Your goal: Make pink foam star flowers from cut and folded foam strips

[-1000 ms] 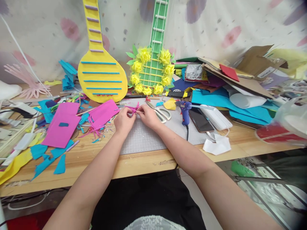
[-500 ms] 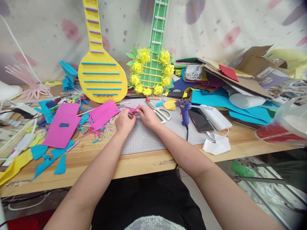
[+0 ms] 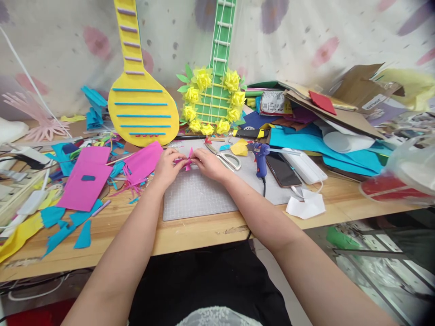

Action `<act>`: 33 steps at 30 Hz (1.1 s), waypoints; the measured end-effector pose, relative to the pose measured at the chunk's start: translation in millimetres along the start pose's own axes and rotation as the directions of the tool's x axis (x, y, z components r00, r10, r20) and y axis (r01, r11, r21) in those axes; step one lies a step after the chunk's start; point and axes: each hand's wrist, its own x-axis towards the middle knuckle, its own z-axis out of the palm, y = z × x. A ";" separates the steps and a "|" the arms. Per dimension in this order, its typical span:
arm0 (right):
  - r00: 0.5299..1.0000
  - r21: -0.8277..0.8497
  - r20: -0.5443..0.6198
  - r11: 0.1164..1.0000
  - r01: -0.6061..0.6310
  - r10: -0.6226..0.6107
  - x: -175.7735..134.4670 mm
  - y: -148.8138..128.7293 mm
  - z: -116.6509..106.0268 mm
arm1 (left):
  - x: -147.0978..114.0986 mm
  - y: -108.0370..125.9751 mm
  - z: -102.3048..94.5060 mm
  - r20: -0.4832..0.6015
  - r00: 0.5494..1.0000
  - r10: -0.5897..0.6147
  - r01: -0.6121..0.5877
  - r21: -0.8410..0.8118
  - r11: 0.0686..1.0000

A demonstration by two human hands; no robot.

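Note:
Between both hands, above the grey cutting mat (image 3: 200, 199), is a small magenta paper piece (image 3: 189, 159) with pointed, petal-like ends. My left hand (image 3: 169, 167) pinches it from the left, fingers closed. From the right, my right hand (image 3: 208, 164) grips it with thumb and fingertips. Its middle is partly covered by the fingers. A pair of scissors (image 3: 227, 158) lies just beyond my right hand. Right of them rests a blue glue gun (image 3: 261, 160) with a clear glue stick in its back. A magenta sheet (image 3: 144, 160) lies left of my left hand.
A yellow paper guitar (image 3: 144, 108) and a green one (image 3: 217, 97) with yellow flowers lean at the back. Magenta sheets (image 3: 84, 176) and blue scraps cover the left. A phone (image 3: 283, 170), a white power bank (image 3: 304, 167), blue sheets (image 3: 299, 142) and a red-and-white tub (image 3: 394, 185) are rightward.
My left hand has shifted slightly left, and both hands have turned the magenta piece so its pointed ends stand more spread and upright. The view has moved a little.

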 end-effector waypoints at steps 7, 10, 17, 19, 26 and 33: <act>1.000 0.104 0.020 0.994 -0.022 0.020 -2.2 1.0 -1.9 | -0.5 -0.2 1.2 0.043 0.998 0.035 -0.038 0.069 0.997; 0.996 0.132 0.040 0.987 -0.087 0.083 -2.7 -2.0 -0.5 | -1.1 -2.9 4.4 0.067 0.995 0.071 -0.077 0.082 0.994; 0.992 0.158 0.027 0.980 -0.122 0.119 -2.9 -5.0 0.5 | -0.8 -6.3 6.8 0.103 0.989 0.108 -0.121 0.137 0.983; 0.993 0.149 0.023 0.982 -0.118 0.116 -3.2 -4.0 0.6 | -0.9 -5.2 6.4 0.125 0.985 0.117 -0.138 0.177 0.974; 0.996 0.028 -0.010 0.996 -0.084 0.084 -3.7 -2.0 1.0 | -1.1 0.6 5.4 0.126 0.986 0.111 -0.139 0.247 0.959; 0.986 0.007 0.007 0.986 -0.169 0.168 -0.9 -4.9 4.3 | 0.0 -3.2 5.4 0.134 0.991 0.005 -0.011 0.044 0.999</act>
